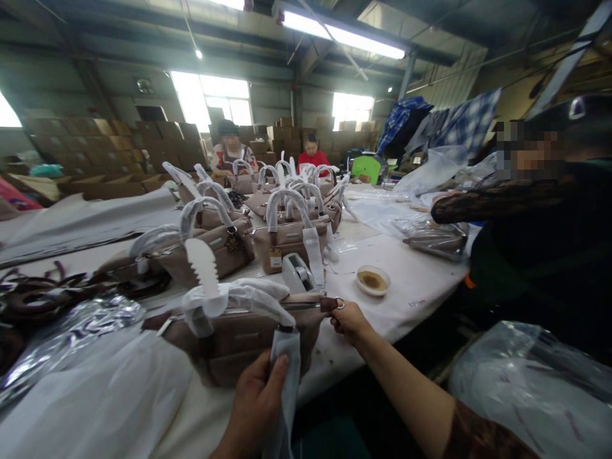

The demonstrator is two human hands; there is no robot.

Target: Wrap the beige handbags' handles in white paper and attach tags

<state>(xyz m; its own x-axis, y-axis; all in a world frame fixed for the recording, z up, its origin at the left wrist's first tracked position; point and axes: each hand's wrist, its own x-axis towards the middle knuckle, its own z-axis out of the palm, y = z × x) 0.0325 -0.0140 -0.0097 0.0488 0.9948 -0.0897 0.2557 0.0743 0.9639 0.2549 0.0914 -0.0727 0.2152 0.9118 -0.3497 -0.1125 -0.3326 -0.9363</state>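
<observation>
A taupe handbag (243,341) lies at the near edge of the white table (421,287), its handles wrapped in white foam (239,296). My left hand (255,401) grips the bag's near side and pinches a strip of white wrapping paper (287,370) under the thumb. My right hand (349,319) is closed on the brown tab with a metal ring (335,303) at the bag's right end.
Several more wrapped handbags (287,229) stand in rows across the table. A tape dispenser (297,273) and a small dish (373,279) sit behind my bag. Dark straps (38,299) and plastic bags (71,331) lie left. A co-worker's sleeve (482,207) is at right; two people sit at the far end.
</observation>
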